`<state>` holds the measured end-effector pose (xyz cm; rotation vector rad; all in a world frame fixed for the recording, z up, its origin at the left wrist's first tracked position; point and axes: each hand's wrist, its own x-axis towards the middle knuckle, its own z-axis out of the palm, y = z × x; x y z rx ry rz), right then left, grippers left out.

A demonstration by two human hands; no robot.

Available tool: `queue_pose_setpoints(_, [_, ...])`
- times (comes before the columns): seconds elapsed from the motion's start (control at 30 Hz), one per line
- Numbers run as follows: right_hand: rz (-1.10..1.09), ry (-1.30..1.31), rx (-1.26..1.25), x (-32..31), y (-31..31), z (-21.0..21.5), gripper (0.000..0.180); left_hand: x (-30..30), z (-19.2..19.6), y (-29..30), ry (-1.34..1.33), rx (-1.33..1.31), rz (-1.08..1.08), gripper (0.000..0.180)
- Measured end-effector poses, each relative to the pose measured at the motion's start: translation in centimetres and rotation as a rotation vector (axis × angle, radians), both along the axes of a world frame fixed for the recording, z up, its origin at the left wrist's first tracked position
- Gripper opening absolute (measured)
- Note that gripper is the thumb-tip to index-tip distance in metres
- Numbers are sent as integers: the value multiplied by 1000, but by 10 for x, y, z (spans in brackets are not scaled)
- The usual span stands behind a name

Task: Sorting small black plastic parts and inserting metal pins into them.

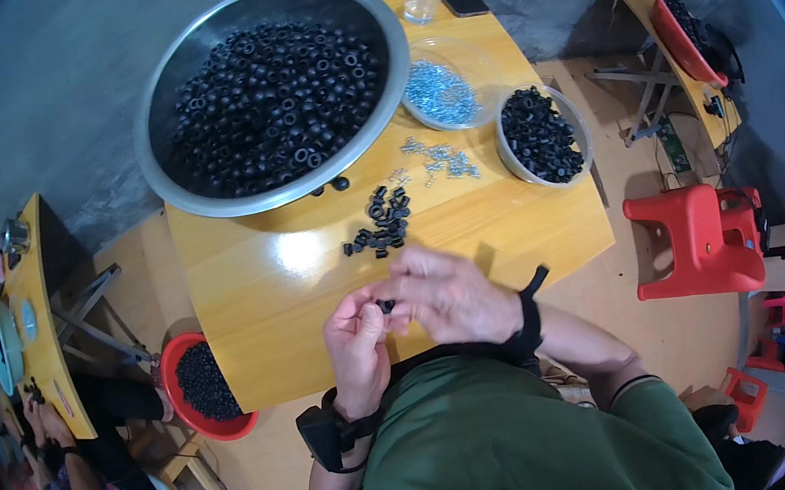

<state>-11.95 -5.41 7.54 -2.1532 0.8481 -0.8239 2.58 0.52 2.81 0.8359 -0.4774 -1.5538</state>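
Over the near edge of the table, my two hands meet. My left hand (358, 347) is closed, with thumb and fingertips pinching a small black plastic part (386, 306). My right hand (454, 294) comes in from the right with its fingers bent together against the same spot; what its fingertips hold is hidden. Just beyond the hands lies a loose pile of small black cylindrical pieces (380, 229). Farther back, small silver metal pins or screws (444, 161) are scattered on the wood.
A big metal bowl (390, 77) of black ring-shaped caps stands at the back left of the wooden table (511, 239). Right of it are a clear tub (477, 55) of silver pieces and another tub (504, 146) of black parts. A red basin (173, 388) sits lower left; another person works far left.
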Motion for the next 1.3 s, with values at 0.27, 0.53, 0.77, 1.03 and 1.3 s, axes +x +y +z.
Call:
queue_pose_setpoints(0.27, [-211, 4, 205, -20, 23, -19, 27, 8, -4, 15, 4, 79, -24, 18])
queue_pose_setpoints(0.53, [-246, 150, -50, -7, -4, -27, 24, 15, -2, 11, 54, 72, 53, 21])
queue_pose_setpoints(0.77, [-187, 278, -90, 7, -14, -38, 20, 16, -7, 13, -11, 13, -5, 16])
queue_pose_setpoints(1.03, [-423, 324, -100, -25, -36, -27, 14, 14, -6, 10, -2, 48, 11, 18])
queue_pose_setpoints(1.3, [-401, 431, -178, -35, -78, -38, 8, 13, -3, 12, -34, 29, -53, 19])
